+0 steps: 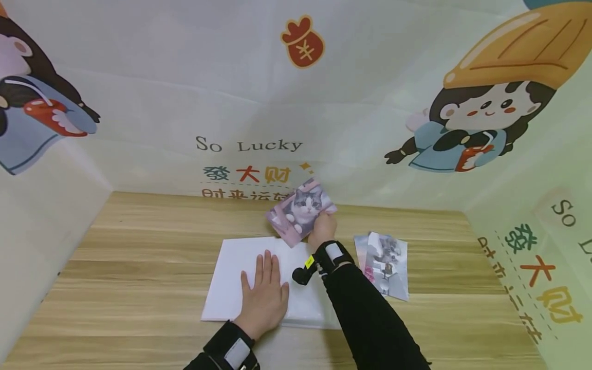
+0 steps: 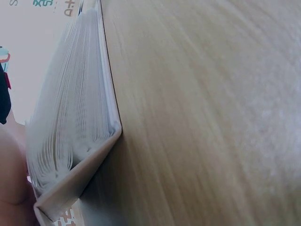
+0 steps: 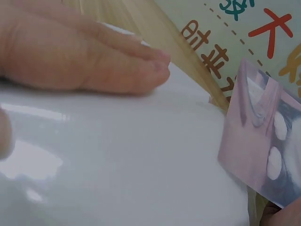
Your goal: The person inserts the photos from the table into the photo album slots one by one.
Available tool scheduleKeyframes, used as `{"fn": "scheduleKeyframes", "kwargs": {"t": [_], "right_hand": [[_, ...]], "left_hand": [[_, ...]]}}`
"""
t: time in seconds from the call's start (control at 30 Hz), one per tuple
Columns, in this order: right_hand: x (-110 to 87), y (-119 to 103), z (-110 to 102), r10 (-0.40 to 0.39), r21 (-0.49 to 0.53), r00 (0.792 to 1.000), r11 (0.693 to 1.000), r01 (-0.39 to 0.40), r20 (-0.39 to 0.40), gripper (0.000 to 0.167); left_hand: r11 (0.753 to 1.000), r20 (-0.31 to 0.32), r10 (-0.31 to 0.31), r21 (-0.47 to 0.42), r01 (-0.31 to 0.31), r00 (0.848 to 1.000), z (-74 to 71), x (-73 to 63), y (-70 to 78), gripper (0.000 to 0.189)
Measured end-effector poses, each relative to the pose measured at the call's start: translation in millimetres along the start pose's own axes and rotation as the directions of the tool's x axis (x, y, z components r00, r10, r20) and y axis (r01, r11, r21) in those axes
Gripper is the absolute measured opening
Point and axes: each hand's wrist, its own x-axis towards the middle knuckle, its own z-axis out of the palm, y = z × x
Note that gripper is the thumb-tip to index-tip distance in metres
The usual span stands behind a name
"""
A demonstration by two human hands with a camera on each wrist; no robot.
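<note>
From the head camera I see my left hand (image 1: 265, 298) lying flat, fingers straight, on the white album (image 1: 231, 288), which is closed on the table (image 1: 139, 257) with its long axis going from 9 to 3 o'clock. My right hand (image 1: 322, 228) is lifted beyond the album's far right corner and pinches a cat photo (image 1: 300, 210) by its lower edge; the photo stands tilted, picture toward me. From the left hand, the photo is at about 1 o'clock, near but not touching. A small pile of photos (image 1: 384, 262) lies on the table at 3 o'clock from the right hand, just beside the album.

The left wrist camera shows only the album's page edges (image 2: 75, 122) against the table (image 2: 211, 117); I cannot see the fingers here.

In the right wrist camera the fingers (image 3: 94, 56) of the left hand press flat on the glossy cover (image 3: 117, 165), and the photo (image 3: 263, 150) hangs at 3 o'clock, above the cover's edge.
</note>
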Motion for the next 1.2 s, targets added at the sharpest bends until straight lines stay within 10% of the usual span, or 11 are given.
{"fn": "scheduleKeyframes", "kwargs": {"t": [0.13, 0.37, 0.67, 0.87, 1.2], "right_hand": [[-1.6, -5, -7, -0.074, -0.103, 0.995, 0.991, 0.080, 0.060, 0.035], [-96.3, -82, -20, -0.165, -0.287, 0.955, 0.929, 0.235, 0.247, 0.036], [-98.9, -94, -35, -0.117, -0.486, 0.863, 0.786, 0.383, 0.491, 0.050], [-88.3, -100, -47, -0.175, -0.552, 0.819, 0.660, 0.510, 0.547, 0.022], [-89.3, -110, -51, -0.219, -0.515, 0.754, 0.611, 0.601, 0.620, 0.027]], "left_hand": [[1.000, 0.003, 0.003, 0.007, -0.003, 1.000, 1.6, 0.7, -0.8, 0.064], [1.000, -0.003, 0.003, -0.008, -0.003, 1.000, 1.2, 1.8, -1.7, 0.066], [0.999, -0.008, 0.002, -0.032, -0.002, 1.000, 2.2, 1.6, -1.6, 0.066], [0.999, 0.002, 0.001, -0.037, -0.001, 1.000, 2.3, 1.1, -1.1, 0.066], [0.999, -0.010, 0.009, -0.044, -0.009, 1.000, 2.6, 1.0, 0.7, 0.067]]}}
